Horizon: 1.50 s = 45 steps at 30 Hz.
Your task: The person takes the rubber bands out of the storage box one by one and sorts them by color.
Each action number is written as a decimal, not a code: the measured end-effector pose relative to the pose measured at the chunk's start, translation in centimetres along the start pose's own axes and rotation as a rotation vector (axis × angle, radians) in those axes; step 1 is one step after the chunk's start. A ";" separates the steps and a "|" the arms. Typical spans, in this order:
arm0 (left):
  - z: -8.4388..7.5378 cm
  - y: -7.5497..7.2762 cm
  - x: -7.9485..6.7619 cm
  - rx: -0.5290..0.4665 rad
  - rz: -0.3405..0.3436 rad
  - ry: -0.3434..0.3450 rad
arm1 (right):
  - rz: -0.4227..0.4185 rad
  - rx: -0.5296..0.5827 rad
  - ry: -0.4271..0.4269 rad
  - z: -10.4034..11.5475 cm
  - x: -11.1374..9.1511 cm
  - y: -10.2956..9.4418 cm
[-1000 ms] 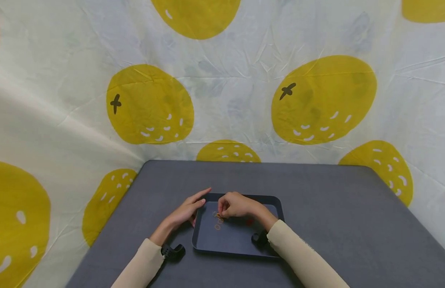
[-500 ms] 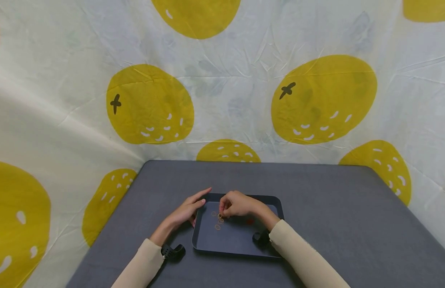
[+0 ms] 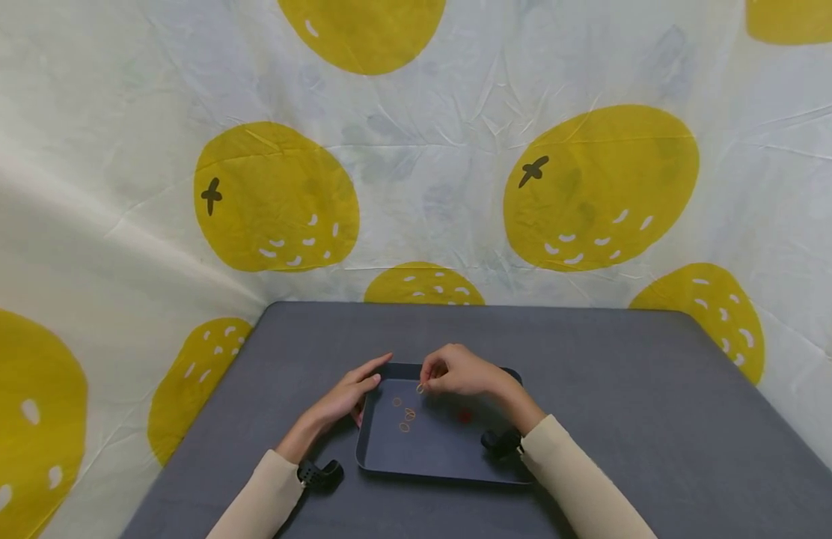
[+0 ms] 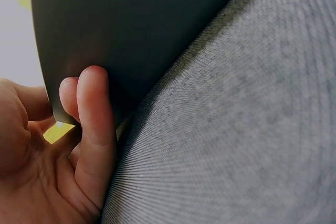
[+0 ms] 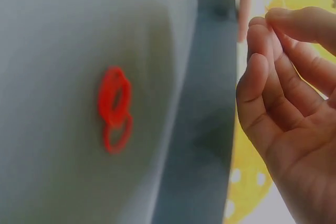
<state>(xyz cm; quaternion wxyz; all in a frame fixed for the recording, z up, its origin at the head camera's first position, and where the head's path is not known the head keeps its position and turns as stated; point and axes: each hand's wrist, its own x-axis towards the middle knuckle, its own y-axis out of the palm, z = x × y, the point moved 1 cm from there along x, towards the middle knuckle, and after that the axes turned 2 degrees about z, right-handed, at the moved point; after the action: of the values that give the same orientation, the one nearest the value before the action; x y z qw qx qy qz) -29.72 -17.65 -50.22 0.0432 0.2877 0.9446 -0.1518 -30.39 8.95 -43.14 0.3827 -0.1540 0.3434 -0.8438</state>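
My left hand (image 3: 343, 395) holds the left rim of a dark, shallow rectangular tray (image 3: 443, 454). In the left wrist view its fingers (image 4: 95, 106) lie against the tray's outer wall. My right hand (image 3: 462, 371), above the tray's far half, pinches a thin yellow-orange rubber band (image 3: 420, 388) between thumb and fingertips. Several more orange rubber bands (image 3: 410, 414) lie loose on the tray floor, left of centre. Under the right wrist is a small group of red rubber bands (image 5: 114, 97), overlapping one another in the right wrist view.
The tray sits on a wide grey cloth-covered table (image 3: 591, 374). Behind and to the left hangs a white curtain (image 3: 429, 202) printed with large yellow fruit. A black wrist mount (image 3: 320, 475) sticks out from each sleeve.
My right hand has risen and moved slightly away from the orange group with one band pinched in its fingertips. The left hand has stayed at the tray's rim.
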 end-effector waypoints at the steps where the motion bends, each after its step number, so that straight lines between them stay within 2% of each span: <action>1: 0.0 0.0 0.0 0.002 0.002 0.003 | -0.007 0.004 0.001 0.1 -0.3 -0.3; 8: 0.0 0.0 -0.2 0.014 0.011 0.019 | -0.077 0.059 0.022 0.2 -3.2 -2.1; 14: 0.1 -0.1 -0.2 0.014 0.001 0.017 | -0.156 0.056 0.074 -0.2 -6.0 -3.5; 26: 0.1 -0.2 -0.1 0.000 0.009 0.023 | -0.285 0.084 0.146 -2.6 -11.2 -5.9; 36: -0.1 0.0 -0.2 -0.007 0.016 0.015 | -0.330 0.070 0.172 -5.2 -14.7 -7.2; 45: -0.2 0.0 -0.1 -0.013 0.013 0.019 | -0.318 0.075 0.204 -6.8 -16.4 -8.2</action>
<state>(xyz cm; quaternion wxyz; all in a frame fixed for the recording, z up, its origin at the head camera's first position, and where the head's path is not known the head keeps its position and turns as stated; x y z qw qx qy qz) -29.61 -17.64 -49.98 0.0373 0.2950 0.9441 -0.1425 -27.55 28.28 -42.25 0.2133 -0.1055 0.3203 -0.9169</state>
